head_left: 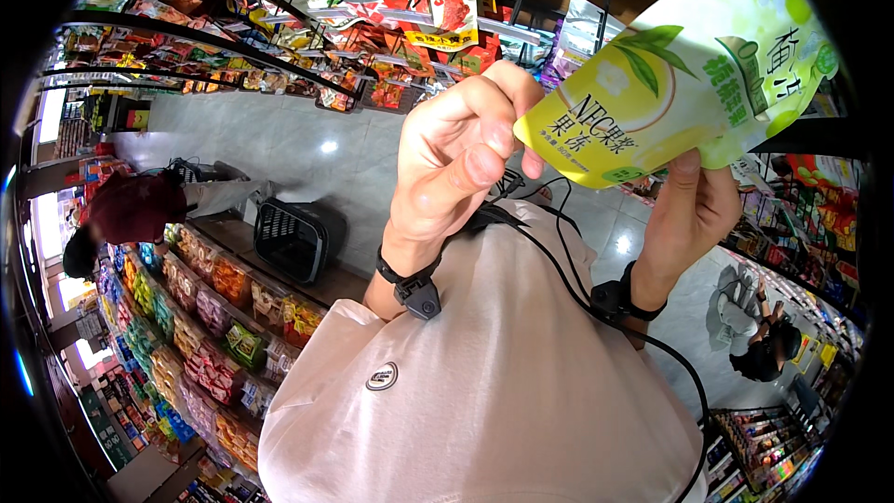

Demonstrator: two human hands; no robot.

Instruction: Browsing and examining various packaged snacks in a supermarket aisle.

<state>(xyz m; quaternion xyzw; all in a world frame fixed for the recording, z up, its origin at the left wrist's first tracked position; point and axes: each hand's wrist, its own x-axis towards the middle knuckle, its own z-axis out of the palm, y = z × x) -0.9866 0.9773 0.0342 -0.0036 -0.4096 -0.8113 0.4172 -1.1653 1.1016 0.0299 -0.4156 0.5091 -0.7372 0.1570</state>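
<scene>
A green and yellow jelly pouch is held up tilted at the upper right, its printed face toward me. My right hand grips its lower edge, with the thumb on the front and the fingers mostly behind. By the pouch's left corner is my left hand, its fingers curled and the thumb close to the index fingertip. Part of that hand's fingers lies behind the pouch corner. Whether anything sits in this pinch, I cannot make out.
Hanging snack bags fill the rack ahead. A black shopping basket stands left, near a person in dark red. Below it runs a bin shelf of wrapped sweets. Another person is at the right. A black cable crosses my shirt.
</scene>
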